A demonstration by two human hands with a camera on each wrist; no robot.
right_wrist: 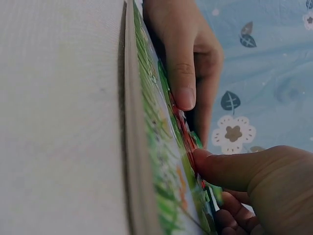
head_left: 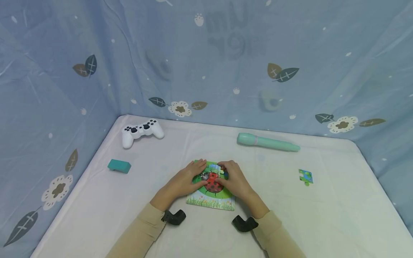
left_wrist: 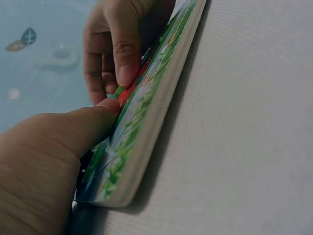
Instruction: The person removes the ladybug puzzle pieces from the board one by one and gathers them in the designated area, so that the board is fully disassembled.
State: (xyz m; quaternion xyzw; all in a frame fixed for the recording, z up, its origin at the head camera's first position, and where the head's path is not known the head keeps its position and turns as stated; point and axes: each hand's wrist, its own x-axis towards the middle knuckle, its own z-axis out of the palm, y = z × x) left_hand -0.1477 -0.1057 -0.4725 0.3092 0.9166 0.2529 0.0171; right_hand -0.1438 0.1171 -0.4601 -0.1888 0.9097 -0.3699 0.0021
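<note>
A ladybug jigsaw puzzle (head_left: 209, 202) lies flat, its thick board edge showing in both wrist views. My left hand (head_left: 188, 178) rests over the puzzle's left side, fingers extended toward the top edge and thumb touching near the red ladybug (head_left: 213, 185). Across the upper right, my right hand (head_left: 237, 181) pinches a puzzle piece (head_left: 215, 170) with blue and green print, which sits askew over the picture. In the right wrist view, green edges of a piece (right_wrist: 215, 193) show between the right thumb (right_wrist: 222, 169) and curled fingers. How far it is seated is hidden.
A loose puzzle piece (head_left: 305, 176) lies to the right on the white-covered table (head_left: 322, 215). Farther back are a mint-green microphone-shaped object (head_left: 267, 142) and a white game controller (head_left: 142, 130). A teal block (head_left: 119, 166) lies at left. Blue patterned cloth (head_left: 226, 71) encloses the back and sides.
</note>
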